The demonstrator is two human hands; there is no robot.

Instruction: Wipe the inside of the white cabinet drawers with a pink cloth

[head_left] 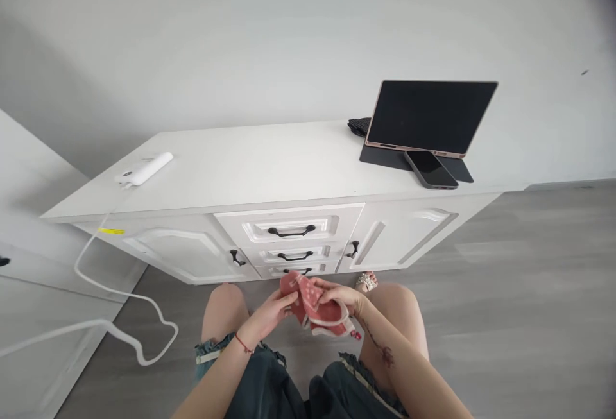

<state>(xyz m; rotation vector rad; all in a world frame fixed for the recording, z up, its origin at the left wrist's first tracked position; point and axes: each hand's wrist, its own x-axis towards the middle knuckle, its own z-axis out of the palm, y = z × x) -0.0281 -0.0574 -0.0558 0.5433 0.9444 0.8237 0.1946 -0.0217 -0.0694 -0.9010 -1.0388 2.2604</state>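
Low between my knees, my left hand (273, 312) and my right hand (341, 296) hold a soft pinkish-red cloth piece (315, 310). It is bunched and carries small white marks, pale trim and small dark-red bits at its lower right end. The left fingers close on its left side, and the right fingers pinch its upper right part. Folds hide its full shape, so its exact kind cannot be made out. Just beyond the cloth stands a white cabinet (250, 169), with its lowest drawer handle (297, 271) close to the cloth.
On the cabinet top are a propped tablet (430, 117), a phone (432, 170) in front of it, a black item (359, 126) behind and a white power strip (150, 167) at left. Its white cable (108, 287) hangs to the left. Drawers have black handles (292, 231).
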